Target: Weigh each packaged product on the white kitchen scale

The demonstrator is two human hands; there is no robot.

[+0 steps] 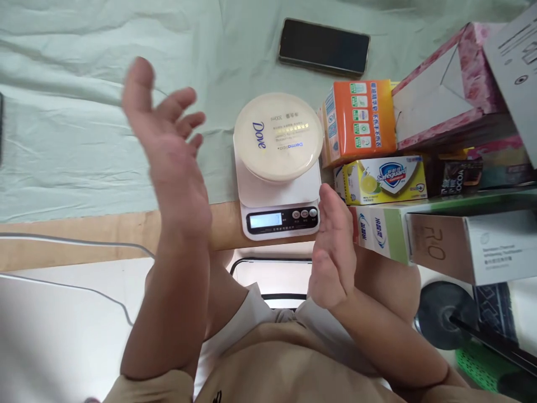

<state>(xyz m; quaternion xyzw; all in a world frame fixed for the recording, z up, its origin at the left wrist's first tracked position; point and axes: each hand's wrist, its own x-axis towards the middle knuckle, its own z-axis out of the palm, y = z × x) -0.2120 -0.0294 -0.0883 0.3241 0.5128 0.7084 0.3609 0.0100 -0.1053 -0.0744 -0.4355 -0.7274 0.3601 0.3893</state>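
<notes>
A round cream-coloured Dove tub (278, 137) rests on a white kitchen scale (277, 193), whose small display is lit though its digits are too faint to read. To the left of the scale, my left hand (168, 129) is raised with nothing in it, fingers spread and slightly blurred. My right hand (333, 246) holds nothing either; it stands edge-on beside the scale's front right corner, close to the buttons, its fingers stretched out. Whether its fingertips touch the scale I cannot tell.
Right of the scale stand an orange pack (358, 123), a yellow Safeguard box (384, 179), toothpaste boxes (381, 232) and a pink-patterned box (436, 92). A dark phone (324, 47) lies behind the tub on the green cloth (84, 112). A white cable (75, 239) crosses the left side.
</notes>
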